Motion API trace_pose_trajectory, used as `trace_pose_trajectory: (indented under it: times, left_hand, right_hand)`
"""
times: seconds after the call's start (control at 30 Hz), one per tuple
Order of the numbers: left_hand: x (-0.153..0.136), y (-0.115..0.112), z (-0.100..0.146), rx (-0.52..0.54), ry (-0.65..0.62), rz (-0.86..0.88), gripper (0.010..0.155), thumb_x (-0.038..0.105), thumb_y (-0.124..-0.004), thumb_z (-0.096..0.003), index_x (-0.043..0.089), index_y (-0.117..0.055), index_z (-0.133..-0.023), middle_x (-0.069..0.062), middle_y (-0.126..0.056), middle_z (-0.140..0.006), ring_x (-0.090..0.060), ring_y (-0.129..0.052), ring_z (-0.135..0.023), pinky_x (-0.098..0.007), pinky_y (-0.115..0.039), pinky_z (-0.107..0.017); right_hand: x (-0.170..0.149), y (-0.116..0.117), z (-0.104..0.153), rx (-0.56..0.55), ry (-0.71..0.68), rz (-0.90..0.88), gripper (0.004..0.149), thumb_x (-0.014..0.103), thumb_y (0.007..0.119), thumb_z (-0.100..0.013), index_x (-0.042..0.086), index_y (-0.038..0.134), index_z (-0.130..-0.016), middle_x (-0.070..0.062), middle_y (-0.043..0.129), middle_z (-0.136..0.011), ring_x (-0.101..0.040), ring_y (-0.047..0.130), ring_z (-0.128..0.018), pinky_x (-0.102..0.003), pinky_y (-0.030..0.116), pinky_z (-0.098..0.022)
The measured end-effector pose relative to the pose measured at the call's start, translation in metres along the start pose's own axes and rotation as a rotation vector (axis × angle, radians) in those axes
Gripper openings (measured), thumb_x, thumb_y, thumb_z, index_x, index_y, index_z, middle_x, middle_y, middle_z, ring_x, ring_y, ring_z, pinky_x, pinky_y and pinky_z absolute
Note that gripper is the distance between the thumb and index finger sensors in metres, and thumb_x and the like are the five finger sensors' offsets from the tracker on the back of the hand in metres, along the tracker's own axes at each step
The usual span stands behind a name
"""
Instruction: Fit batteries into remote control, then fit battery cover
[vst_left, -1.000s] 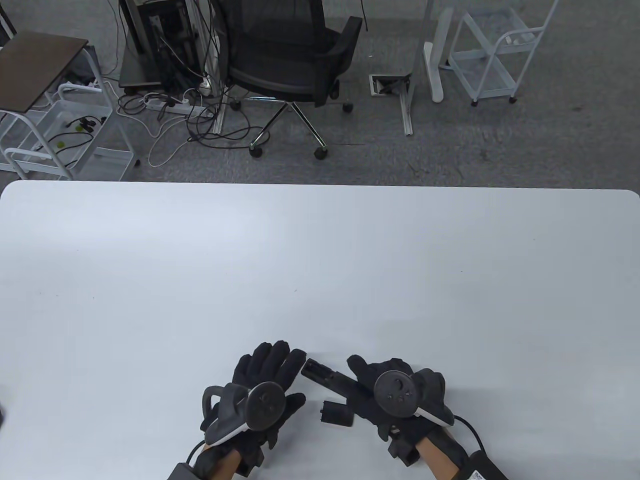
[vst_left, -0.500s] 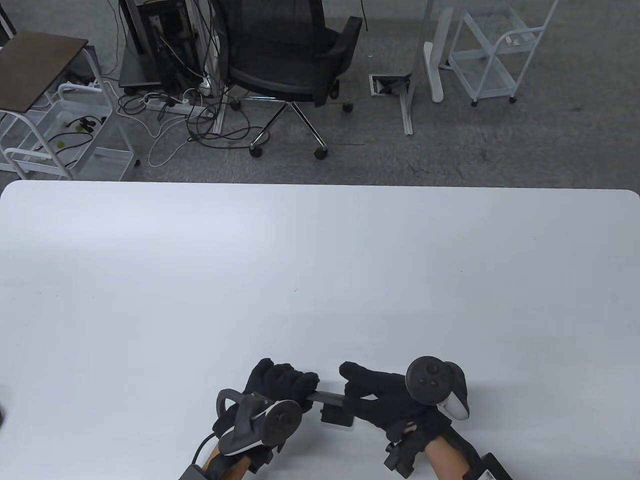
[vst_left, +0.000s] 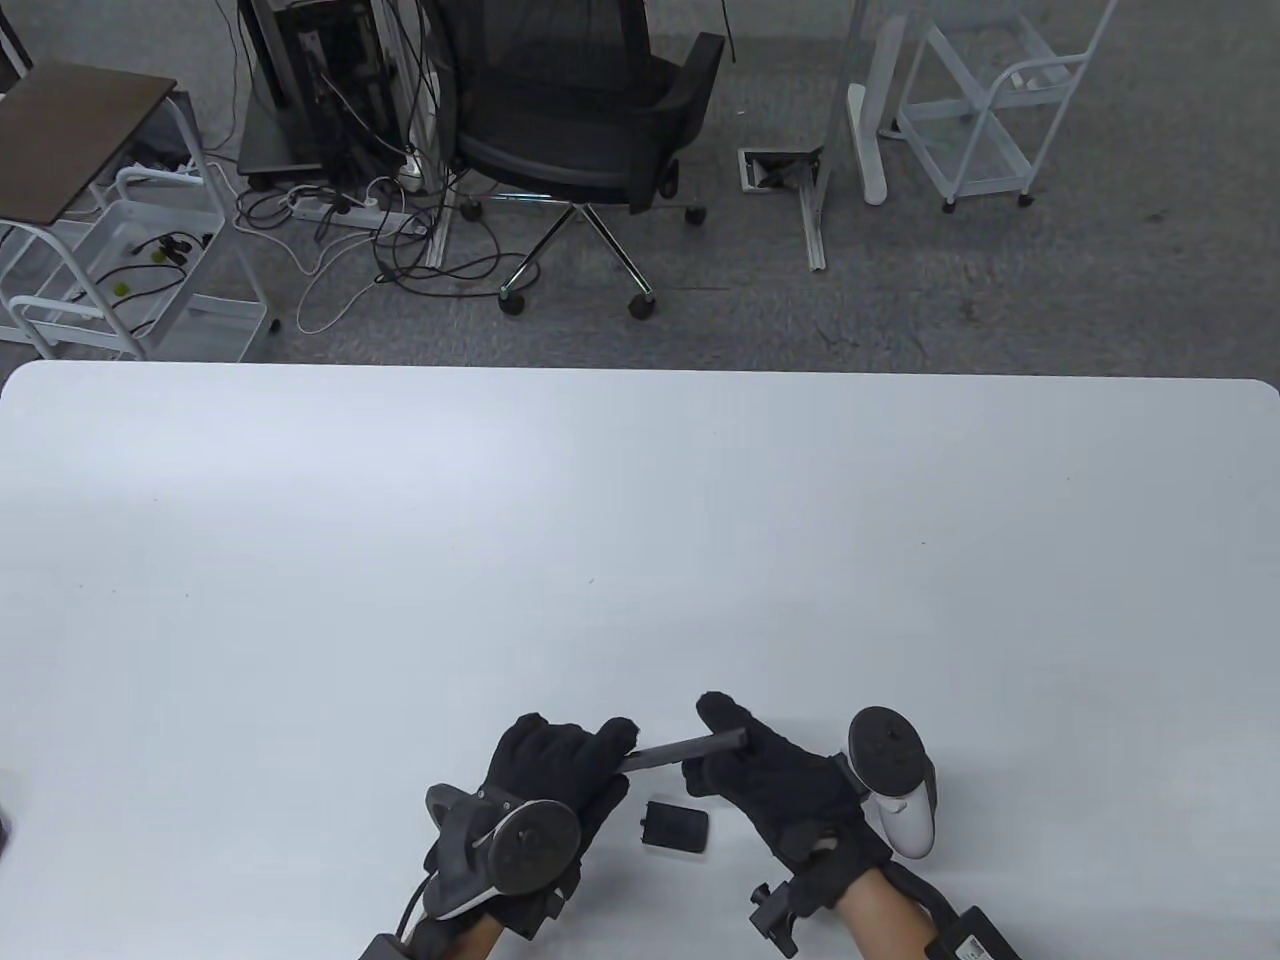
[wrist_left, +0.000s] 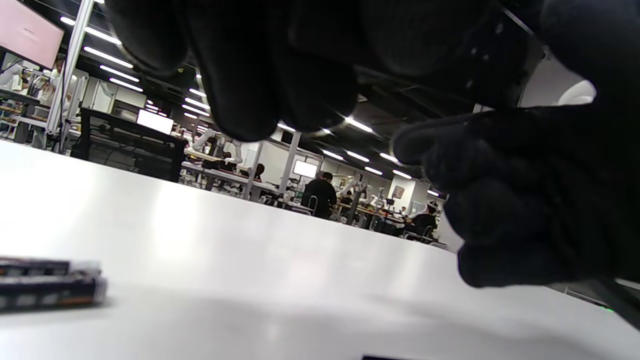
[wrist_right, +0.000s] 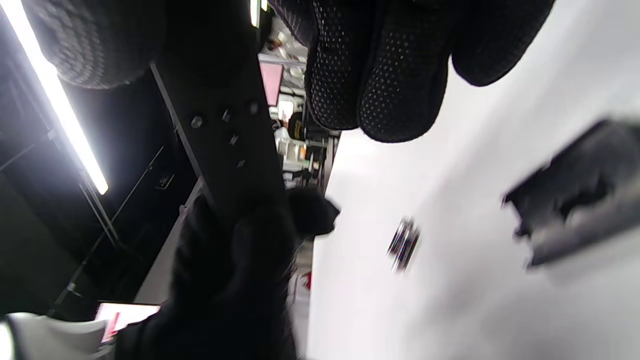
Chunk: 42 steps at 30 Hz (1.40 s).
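— Where's the remote control (vst_left: 682, 750) right now?

— Up off the counter (vst_left: 640, 520), near the front edge, held between both hands. The left hand (vst_left: 556, 775) grips one end, fingers curled round it, and the right hand (vst_left: 775, 780) grips the other end, its thumb sticking out beyond the far side of the bar. It sits a bit tilted, the right end higher.

— So neither hand is free?

— No, both are closed around the remote. From the right wrist view the remote (wrist_right: 220, 125) is a dark bar with a few small buttons showing, fingertips (wrist_right: 395, 85) wrapped over it from above.

— And the battery cover?

— Lying flat on the counter just below the remote, between the two hands (vst_left: 676, 826). Nothing touches it. The right wrist view shows it too, blurred, as a dark piece (wrist_right: 575, 195) on the white surface.

— Batteries?

— Two batteries (wrist_left: 47, 282) lie side by side on the counter in the left wrist view, low at the left, apart from the hand. The right wrist view catches them as a small striped blur (wrist_right: 402, 245). From the overhead view I can't pick them out; the left hand covers that area.

— Are they in the remote yet?

— No, they're on the counter, and the cover is off.
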<state>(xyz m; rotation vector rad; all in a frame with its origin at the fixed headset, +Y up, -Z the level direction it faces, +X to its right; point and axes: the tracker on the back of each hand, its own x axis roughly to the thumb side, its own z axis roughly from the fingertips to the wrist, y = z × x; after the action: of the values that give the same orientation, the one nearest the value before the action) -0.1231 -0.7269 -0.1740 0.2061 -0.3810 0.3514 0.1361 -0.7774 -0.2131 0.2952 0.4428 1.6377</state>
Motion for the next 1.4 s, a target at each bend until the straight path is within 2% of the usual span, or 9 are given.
trace_pose_trajectory:
  times: [0.1,0.2,0.33,0.47,0.57,0.67,0.87,1.13,1.4]
  left_hand:
    - [0.008,-0.003,0.0,-0.01,-0.02,-0.049,0.056,0.045,-0.077,-0.0474,0.04,-0.064,-0.101,0.005,-0.095,-0.086,-0.026,-0.093,-0.088,-0.056,-0.067,-0.079]
    - [0.018,-0.008,0.0,-0.03,-0.056,-0.129,0.063,0.046,-0.08,-0.0462,0.04,-0.057,-0.105,0.004,-0.089,-0.092,-0.027,-0.087,-0.094,-0.057,-0.064,-0.081]
    - [0.021,-0.012,-0.001,-0.085,-0.085,-0.132,0.078,0.054,-0.083,-0.0408,0.037,-0.048,-0.109,0.001,-0.078,-0.103,-0.029,-0.078,-0.101,-0.059,-0.06,-0.083]
    - [0.011,-0.009,-0.002,-0.11,-0.092,-0.047,0.085,0.06,-0.081,-0.0353,0.036,-0.049,-0.11,0.0,-0.073,-0.108,-0.031,-0.075,-0.104,-0.06,-0.059,-0.083]
    - [-0.011,-0.002,-0.004,-0.088,-0.005,0.009,0.077,0.061,-0.075,-0.0366,0.035,-0.059,-0.107,-0.001,-0.081,-0.105,-0.032,-0.079,-0.101,-0.061,-0.061,-0.082]
    - [-0.035,0.003,-0.006,-0.067,0.126,-0.047,0.053,0.049,-0.078,-0.0441,0.033,-0.081,-0.095,0.001,-0.095,-0.091,-0.03,-0.092,-0.091,-0.059,-0.067,-0.079]
    - [-0.071,-0.002,-0.009,-0.105,0.315,-0.233,0.047,0.044,-0.086,-0.044,0.036,-0.083,-0.091,0.004,-0.097,-0.089,-0.027,-0.094,-0.09,-0.058,-0.067,-0.079]
    - [-0.067,-0.038,-0.024,-0.232,0.275,-0.425,0.049,0.042,-0.092,-0.0417,0.04,-0.082,-0.09,0.008,-0.093,-0.093,-0.025,-0.088,-0.097,-0.058,-0.064,-0.082]
    - [-0.064,-0.046,-0.033,-0.309,0.282,-0.471,0.049,0.041,-0.093,-0.0435,0.043,-0.08,-0.091,0.013,-0.09,-0.096,-0.023,-0.083,-0.102,-0.058,-0.061,-0.084]
  right_hand:
    - [-0.006,0.007,-0.001,0.028,0.042,-0.18,0.097,0.065,0.077,-0.038,0.0,0.052,-0.107,-0.019,0.089,-0.089,-0.042,0.094,-0.073,-0.065,0.067,-0.062]
    - [-0.011,0.006,0.0,-0.045,0.069,-0.271,0.094,0.065,0.077,-0.04,0.0,0.056,-0.105,-0.019,0.091,-0.087,-0.042,0.096,-0.07,-0.064,0.069,-0.061]
    - [-0.009,0.0,0.002,-0.069,0.056,-0.282,0.081,0.056,0.078,-0.047,-0.001,0.06,-0.103,-0.019,0.09,-0.088,-0.041,0.095,-0.072,-0.064,0.068,-0.061]
    - [-0.005,-0.005,0.004,-0.112,0.018,-0.284,0.067,0.045,0.077,-0.051,0.002,0.065,-0.101,-0.02,0.089,-0.089,-0.043,0.094,-0.074,-0.065,0.067,-0.062]
    - [0.001,-0.014,0.007,-0.175,-0.03,-0.242,0.064,0.044,0.076,-0.051,0.004,0.066,-0.101,-0.02,0.087,-0.091,-0.044,0.092,-0.075,-0.065,0.065,-0.062]
    - [0.005,-0.024,0.013,-0.271,-0.068,-0.215,0.062,0.045,0.075,-0.05,0.007,0.07,-0.098,-0.019,0.089,-0.089,-0.043,0.093,-0.073,-0.065,0.065,-0.062]
    - [0.007,-0.039,0.021,-0.346,-0.082,-0.261,0.062,0.048,0.074,-0.049,0.008,0.074,-0.096,-0.017,0.091,-0.086,-0.041,0.094,-0.071,-0.064,0.066,-0.061]
    - [0.006,-0.033,0.019,-0.292,-0.076,-0.292,0.063,0.048,0.074,-0.049,0.007,0.073,-0.096,-0.017,0.091,-0.086,-0.042,0.094,-0.07,-0.065,0.065,-0.061]
    - [0.007,-0.029,0.018,-0.26,-0.075,-0.285,0.063,0.048,0.074,-0.049,0.007,0.073,-0.097,-0.018,0.091,-0.085,-0.042,0.094,-0.07,-0.065,0.065,-0.061]
